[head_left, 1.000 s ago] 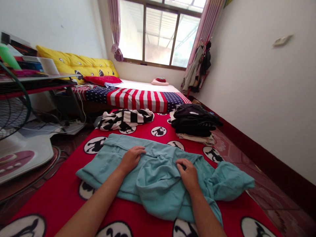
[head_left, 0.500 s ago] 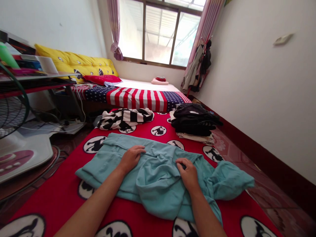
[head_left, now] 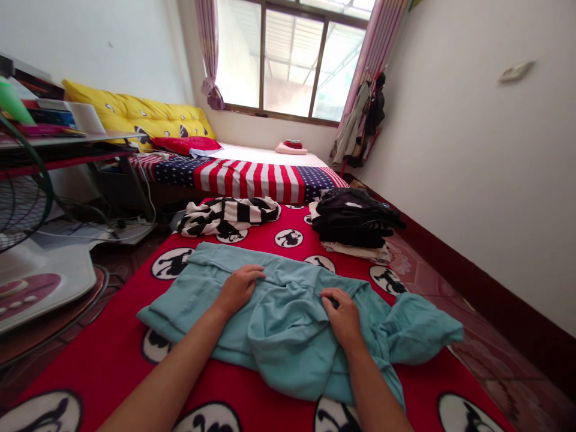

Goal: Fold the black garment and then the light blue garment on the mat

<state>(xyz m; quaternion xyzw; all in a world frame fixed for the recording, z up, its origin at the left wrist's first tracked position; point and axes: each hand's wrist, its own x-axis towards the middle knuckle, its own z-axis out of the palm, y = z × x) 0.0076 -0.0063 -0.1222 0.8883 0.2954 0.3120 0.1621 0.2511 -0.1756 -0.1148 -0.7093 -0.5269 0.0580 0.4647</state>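
A light teal hoodie [head_left: 198, 294] lies partly folded on the red blanket [head_left: 112, 360], which has white circles with dark figures. Its rounded, hood-like part bunches up in the middle, and a crumpled sleeve [head_left: 425, 327] sticks out to the right. My left hand [head_left: 240, 288] rests palm down on the cloth left of the hood, fingers extended. On the hood's right side lies my right hand [head_left: 342, 315], fingers loosely bent and tips touching the fabric. A small dark spot shows between its thumb and forefinger; I cannot tell whether it is shadow or an object.
Beyond the hoodie lie a black-and-white garment [head_left: 229, 215] and, to its right, a stack of dark folded clothes [head_left: 355, 222]. A bed with a flag-patterned cover [head_left: 252, 178] stands behind. At left are a desk [head_left: 72, 150] and a fan [head_left: 22, 204]; a wall runs along the right.
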